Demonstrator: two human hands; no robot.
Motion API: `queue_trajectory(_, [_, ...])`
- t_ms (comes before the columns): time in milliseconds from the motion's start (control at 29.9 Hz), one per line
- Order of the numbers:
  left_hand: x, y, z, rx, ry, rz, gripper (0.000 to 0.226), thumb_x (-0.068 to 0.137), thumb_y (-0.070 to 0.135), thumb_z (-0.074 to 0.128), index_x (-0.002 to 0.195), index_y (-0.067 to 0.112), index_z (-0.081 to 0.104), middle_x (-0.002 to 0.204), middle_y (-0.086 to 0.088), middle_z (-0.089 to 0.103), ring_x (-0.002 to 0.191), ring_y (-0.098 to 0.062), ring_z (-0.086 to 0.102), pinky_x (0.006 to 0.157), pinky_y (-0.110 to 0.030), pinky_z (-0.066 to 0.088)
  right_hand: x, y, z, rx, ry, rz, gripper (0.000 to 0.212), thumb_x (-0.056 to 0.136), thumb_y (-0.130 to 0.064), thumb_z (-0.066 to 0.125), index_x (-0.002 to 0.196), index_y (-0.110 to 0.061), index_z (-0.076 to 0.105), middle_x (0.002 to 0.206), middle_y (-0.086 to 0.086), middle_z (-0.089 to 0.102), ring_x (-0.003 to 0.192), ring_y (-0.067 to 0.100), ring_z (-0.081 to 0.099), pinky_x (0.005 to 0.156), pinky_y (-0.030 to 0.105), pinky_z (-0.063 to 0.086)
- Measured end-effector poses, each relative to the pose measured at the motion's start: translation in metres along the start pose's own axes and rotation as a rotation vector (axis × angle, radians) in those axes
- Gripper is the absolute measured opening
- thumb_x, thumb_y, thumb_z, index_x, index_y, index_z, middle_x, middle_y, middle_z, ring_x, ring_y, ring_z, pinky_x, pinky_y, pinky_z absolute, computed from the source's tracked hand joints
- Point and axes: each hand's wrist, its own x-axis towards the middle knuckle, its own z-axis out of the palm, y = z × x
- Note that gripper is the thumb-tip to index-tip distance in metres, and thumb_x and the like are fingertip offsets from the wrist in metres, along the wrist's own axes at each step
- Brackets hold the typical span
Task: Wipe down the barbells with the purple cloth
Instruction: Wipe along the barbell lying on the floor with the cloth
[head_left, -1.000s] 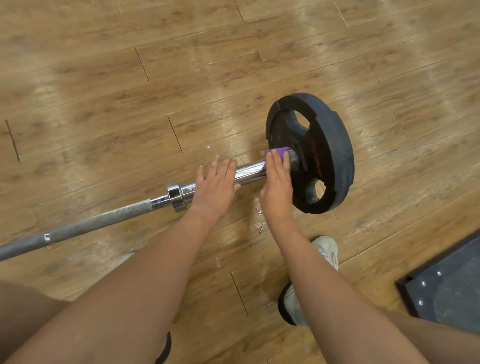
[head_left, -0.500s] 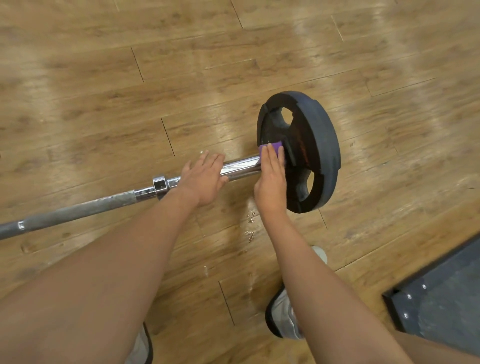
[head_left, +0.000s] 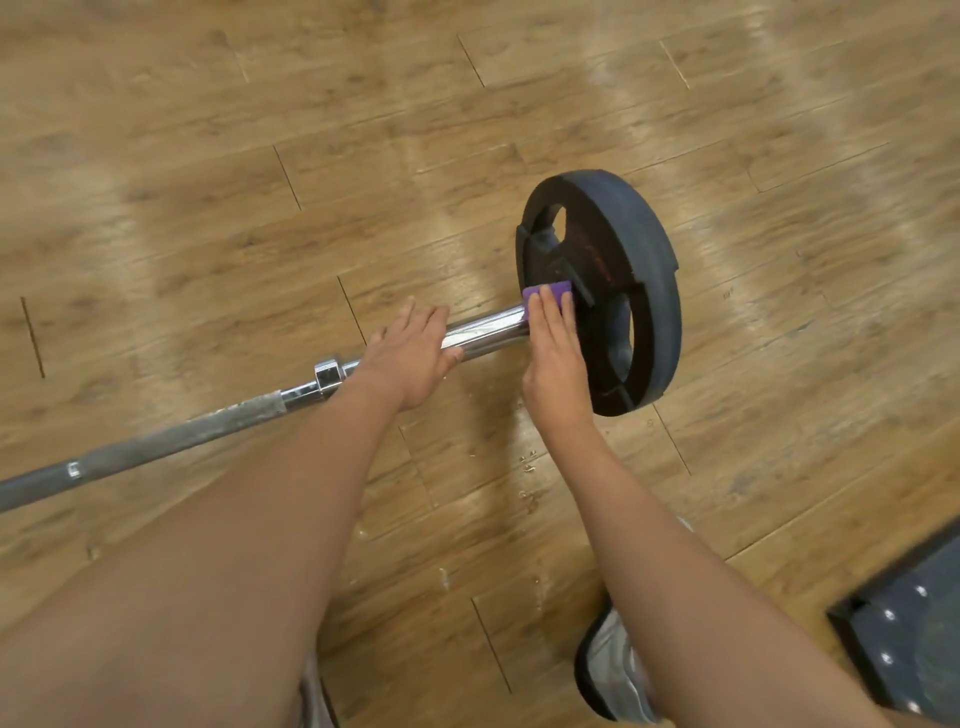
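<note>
Down on the wood floor (head_left: 208, 208) the barbell (head_left: 182, 441) lies slantwise, its grey shaft running from the lower left up to a chrome sleeve (head_left: 488, 327) and a black plate (head_left: 649, 291) that stands on edge at the right end. The purple cloth (head_left: 548, 296) sits on top of the sleeve, right against the plate's inner face. The right hand (head_left: 556, 353) lies flat on it, fingers straight and together, pressing the cloth to the metal; its grip is released, with nothing curled round. The left hand (head_left: 410, 353) rests across the sleeve nearer the collar (head_left: 328, 374), fingers stretched over the bar, its grip likewise released. The hands are near but apart, with bright chrome showing between them. A pale shoe (head_left: 613, 670) shows under the right forearm, and a dark platform (head_left: 914, 634) with bolt heads sits at the lower right.
</note>
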Motion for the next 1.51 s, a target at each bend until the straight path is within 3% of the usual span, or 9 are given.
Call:
queue_trajectory(167, [-0.004, 0.003, 0.004, -0.007, 0.101, -0.028, 0.06, 0.108, 0.045, 0.029, 0.159, 0.017, 0.015, 0.166, -0.003, 0.016, 0.156, -0.024, 0.002, 0.119, -0.054, 0.02, -0.005, -0.01, -0.002, 0.059, -0.013, -0.03, 0.076, 0.091, 0.018, 0.047, 0.159, -0.01, 0.025, 0.167, 0.003, 0.02, 0.156, 0.02, 0.003, 0.117, 0.025, 0.017])
queue_trajectory(368, [-0.038, 0.029, 0.027, -0.219, 0.447, 0.01, 0.049, 0.104, 0.023, 0.048, 0.151, 0.017, 0.036, 0.154, -0.004, 0.039, 0.149, -0.026, 0.026, 0.122, -0.054, 0.014, -0.023, -0.024, -0.025, 0.423, 0.108, 0.171, 0.044, 0.104, -0.008, 0.05, 0.148, -0.011, 0.049, 0.145, 0.002, 0.055, 0.135, 0.01, 0.047, 0.115, 0.025, 0.036])
queue_trajectory(502, [-0.059, 0.055, 0.024, -0.818, 0.437, -0.03, 0.055, 0.101, 0.022, 0.057, 0.153, 0.015, 0.039, 0.149, -0.001, 0.048, 0.139, -0.016, 0.041, 0.116, -0.029, 0.028, -0.04, -0.035, -0.048, 0.738, 0.101, 0.375, 0.037, 0.099, -0.014, 0.061, 0.135, -0.019, 0.062, 0.124, -0.008, 0.067, 0.112, 0.005, 0.062, 0.1, 0.026, 0.049])
queue_trajectory(636, [-0.081, 0.08, 0.021, -1.518, 0.135, -0.234, 0.061, 0.098, 0.033, 0.065, 0.152, 0.021, 0.039, 0.135, 0.002, 0.062, 0.123, -0.016, 0.059, 0.093, -0.035, 0.05, -0.059, -0.051, -0.073, 1.141, 0.066, 0.491, 0.029, 0.095, -0.004, 0.066, 0.12, -0.02, 0.068, 0.115, 0.006, 0.073, 0.096, 0.011, 0.069, 0.086, 0.027, 0.057])
queue_trajectory(736, [-0.091, 0.084, 0.017, -1.736, 0.117, -0.192, 0.045, 0.096, 0.01, 0.066, 0.14, 0.012, 0.054, 0.115, -0.003, 0.073, 0.102, -0.02, 0.07, 0.08, -0.036, 0.055, -0.073, -0.058, -0.086, 1.164, -0.023, 0.481, 0.026, 0.094, -0.005, 0.068, 0.115, -0.021, 0.069, 0.11, 0.011, 0.074, 0.091, 0.015, 0.068, 0.086, 0.033, 0.058])
queue_trajectory(970, [-0.124, 0.082, -0.004, -1.569, 0.456, -0.173, 0.034, 0.085, -0.005, 0.074, 0.1, 0.019, 0.056, 0.097, -0.004, 0.065, 0.091, -0.023, 0.065, 0.074, -0.041, 0.062, -0.096, -0.07, -0.105, 1.042, -0.113, 0.504, 0.034, 0.084, -0.01, 0.079, 0.11, -0.028, 0.067, 0.11, 0.009, 0.071, 0.105, 0.028, 0.069, 0.088, 0.042, 0.06])
queue_trajectory(1171, [-0.153, 0.086, -0.004, -1.137, 0.662, -0.066, 0.039, 0.074, 0.022, 0.079, 0.077, 0.016, 0.04, 0.071, -0.002, 0.049, 0.065, -0.017, 0.045, 0.069, -0.056, 0.049, -0.113, -0.109, -0.115, 0.991, 0.185, 0.509, 0.046, 0.069, -0.027, 0.077, 0.107, -0.044, 0.059, 0.107, 0.001, 0.071, 0.098, 0.021, 0.069, 0.089, 0.05, 0.057])
queue_trajectory(1338, [-0.174, 0.095, -0.01, -1.252, 0.566, -0.009, 0.024, 0.08, 0.021, 0.072, 0.091, 0.01, 0.053, 0.08, 0.001, 0.062, 0.075, -0.015, 0.06, 0.082, -0.049, 0.056, -0.132, -0.129, -0.116, 0.942, 0.319, 0.455, 0.048, 0.08, -0.011, 0.069, 0.122, -0.033, 0.057, 0.111, -0.007, 0.071, 0.1, 0.01, 0.069, 0.092, 0.042, 0.057])
queue_trajectory(1505, [-0.184, 0.088, -0.008, -1.466, 0.423, 0.045, 0.01, 0.097, 0.013, 0.064, 0.094, 0.014, 0.054, 0.09, -0.004, 0.071, 0.088, -0.013, 0.066, 0.09, -0.041, 0.053, -0.14, -0.139, -0.123, 0.956, 0.178, 0.404, 0.056, 0.089, -0.007, 0.066, 0.142, -0.021, 0.053, 0.13, -0.01, 0.063, 0.116, -0.013, 0.054, 0.106, 0.024, 0.047])
